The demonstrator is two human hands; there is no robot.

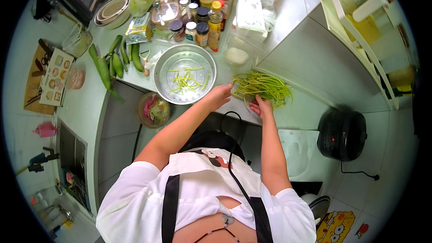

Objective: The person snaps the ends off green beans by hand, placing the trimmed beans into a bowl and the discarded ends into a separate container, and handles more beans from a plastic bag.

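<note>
My left hand [219, 97] and right hand [263, 106] curl loosely at the green stems [266, 86]; whether gripping, I cannot tell. Probably light, pliant, easily snapped: best held mid-bunch.

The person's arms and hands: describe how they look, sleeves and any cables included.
The left hand and right hand are bare, with no gloves or watches visible. Short white fabric sleeves leave both forearms uncovered. A thin black cable runs between the arms, not along them.
</note>
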